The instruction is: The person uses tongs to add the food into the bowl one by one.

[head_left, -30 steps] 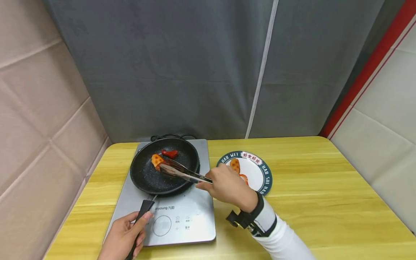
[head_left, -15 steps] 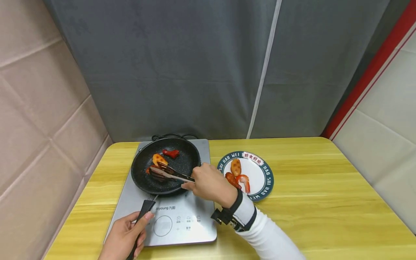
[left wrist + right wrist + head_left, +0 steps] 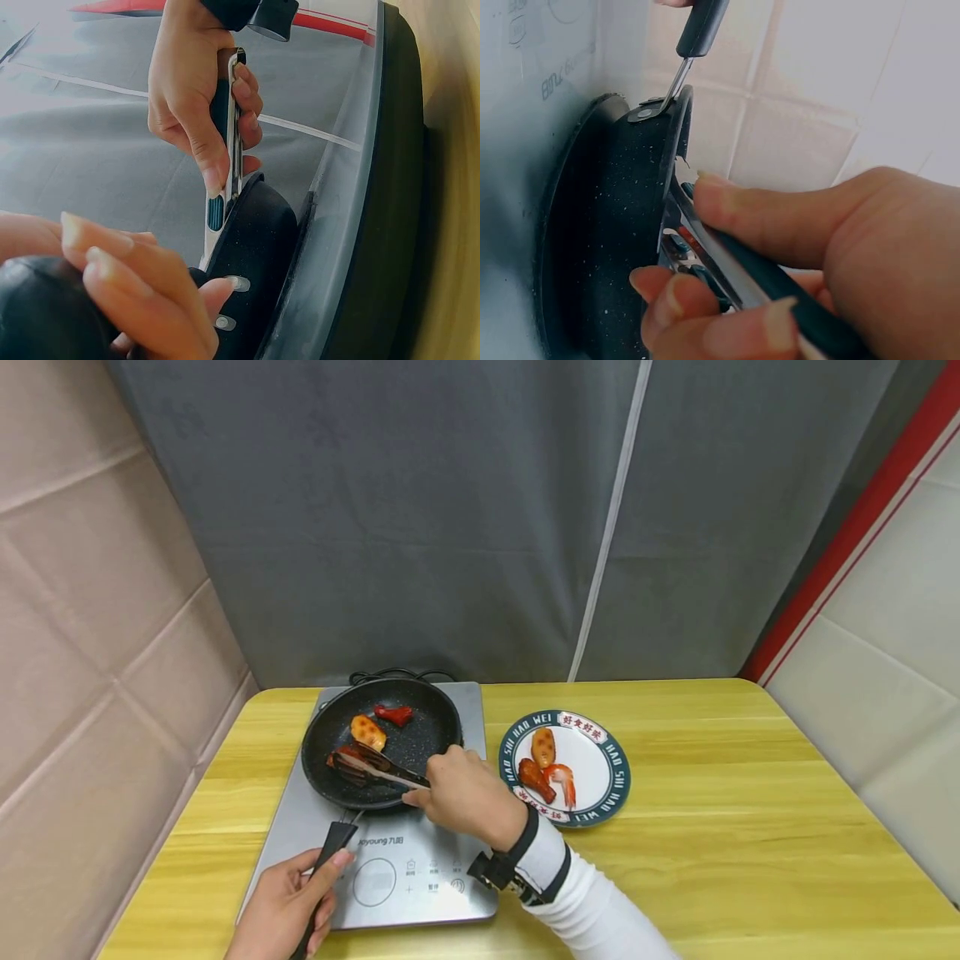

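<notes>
My left hand [image 3: 288, 902] grips the black handle [image 3: 335, 839] of a frying pan [image 3: 420, 752]. In my right hand [image 3: 472, 793] is a pair of metal tongs [image 3: 386, 768], also seen from the side in the left wrist view, where the right hand [image 3: 196, 97] wraps their dark-inlaid arms. The tongs' heads sit low in the pan at a reddish-brown food piece [image 3: 342, 753], which they partly cover; whether they clamp it I cannot tell. Just beyond lies an orange oval piece with dark spots [image 3: 368, 732]. A red piece [image 3: 393, 715] lies near the far side.
The pan stands on a silver induction cooker [image 3: 450, 893] with a black cable [image 3: 401, 672] behind. To the right, a blue-rimmed plate [image 3: 617, 768] bears a spotted oval piece [image 3: 543, 747], a chicken drumstick [image 3: 535, 779] and a shrimp [image 3: 564, 783]. A grey curtain [image 3: 420, 527] backs the wooden table [image 3: 735, 810].
My right hand and the tongs have moved left and nearer in the pan. The reddish-brown piece has shifted left with them, away from the spotted piece. My left hand stays put.
</notes>
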A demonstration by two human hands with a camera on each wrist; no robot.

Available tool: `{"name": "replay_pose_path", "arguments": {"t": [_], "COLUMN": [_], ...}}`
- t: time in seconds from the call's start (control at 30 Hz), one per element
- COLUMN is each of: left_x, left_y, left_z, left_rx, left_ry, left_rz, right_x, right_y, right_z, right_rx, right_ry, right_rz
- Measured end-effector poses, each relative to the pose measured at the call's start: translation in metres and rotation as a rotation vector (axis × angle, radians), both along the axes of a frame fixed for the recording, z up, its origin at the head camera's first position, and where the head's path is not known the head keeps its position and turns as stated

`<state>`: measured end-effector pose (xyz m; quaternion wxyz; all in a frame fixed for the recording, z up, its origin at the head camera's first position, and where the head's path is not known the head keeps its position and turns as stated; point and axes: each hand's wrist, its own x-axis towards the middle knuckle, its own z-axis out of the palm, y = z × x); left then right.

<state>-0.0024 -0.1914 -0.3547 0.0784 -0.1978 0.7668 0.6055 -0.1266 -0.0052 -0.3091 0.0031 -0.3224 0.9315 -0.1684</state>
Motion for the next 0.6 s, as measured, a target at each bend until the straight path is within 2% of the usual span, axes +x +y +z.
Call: {"name": "replay_pose_path", "arguments": {"t": [0.17,0.6], "left_x": [0.0002,0.0008], "left_y": [0.0004,0.0006], "left_z": [0.0005,0.0005], "left_rx": [-0.005,-0.009], "left_ry": [-0.001,-0.005], "left_rz": [0.001,0.003], "right_x": [0.0026,0.0079], "right_y": [-0.0009,0.0011], "right_z": [0.0008,-0.0007], "right_rx": [0.014,0.009], "right_ry": [0.015,-0.016], "right_rz": [-0.014,-0.011]}}
